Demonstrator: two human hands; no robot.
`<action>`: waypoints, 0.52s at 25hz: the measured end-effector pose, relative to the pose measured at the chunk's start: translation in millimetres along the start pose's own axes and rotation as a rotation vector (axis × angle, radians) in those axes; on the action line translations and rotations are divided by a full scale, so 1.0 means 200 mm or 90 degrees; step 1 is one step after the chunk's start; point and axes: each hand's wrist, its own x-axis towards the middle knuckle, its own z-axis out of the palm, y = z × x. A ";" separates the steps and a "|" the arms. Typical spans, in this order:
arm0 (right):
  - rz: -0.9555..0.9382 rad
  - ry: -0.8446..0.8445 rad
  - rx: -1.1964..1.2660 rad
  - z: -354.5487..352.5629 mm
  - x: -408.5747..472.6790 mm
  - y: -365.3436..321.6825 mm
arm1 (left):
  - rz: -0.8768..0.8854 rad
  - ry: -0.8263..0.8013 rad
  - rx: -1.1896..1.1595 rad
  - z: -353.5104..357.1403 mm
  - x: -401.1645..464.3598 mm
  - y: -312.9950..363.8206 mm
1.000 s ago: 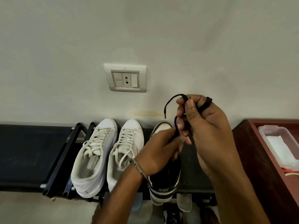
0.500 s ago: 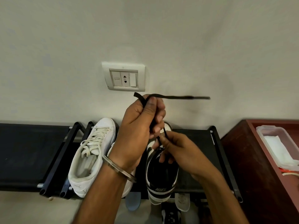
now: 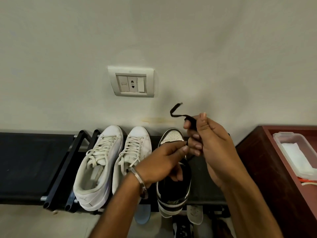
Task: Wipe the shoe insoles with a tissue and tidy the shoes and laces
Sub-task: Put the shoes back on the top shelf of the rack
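Both hands have swapped places on the flat black shoelace [image 3: 178,114]: right hand [image 3: 212,141] now grips it high, left hand [image 3: 164,162] pinches it over the black-and-white sneaker [image 3: 173,194] on the black shoe rack [image 3: 34,169], probably tying a knot.

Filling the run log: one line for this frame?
stage: lace tidying | right hand: grips black lace | left hand: pinches same lace over black-and-white shoe | white shoes: on rack

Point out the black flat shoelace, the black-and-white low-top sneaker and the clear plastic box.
black flat shoelace [image 3: 176,115], head view, on the free curled end.
black-and-white low-top sneaker [image 3: 173,137], head view, on the white toe cap.
clear plastic box [image 3: 283,136], head view, on the far rim.
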 end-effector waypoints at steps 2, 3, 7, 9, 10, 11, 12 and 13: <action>-0.035 -0.014 0.002 0.01 -0.02 -0.04 | 0.044 0.002 -0.001 0.01 0.01 -0.01; -0.042 -0.015 0.002 0.01 -0.02 -0.05 | 0.056 0.009 -0.012 0.01 0.01 -0.02; -0.057 0.020 0.047 -0.01 -0.04 -0.11 | 0.027 0.109 -0.151 0.02 -0.01 0.02; -0.085 0.032 0.063 -0.02 -0.06 -0.14 | 0.073 0.161 -0.210 0.00 -0.02 0.06; -0.097 0.036 0.065 -0.03 -0.06 -0.15 | 0.102 0.189 -0.227 -0.02 -0.02 0.08; -0.104 0.039 0.062 -0.05 -0.06 -0.15 | 0.123 0.222 -0.236 -0.04 -0.02 0.09; -0.103 0.035 0.054 -0.06 -0.06 -0.16 | 0.137 0.254 -0.242 -0.05 -0.03 0.10; -0.096 0.018 0.038 -0.08 -0.06 -0.15 | 0.144 0.280 -0.249 -0.06 -0.03 0.10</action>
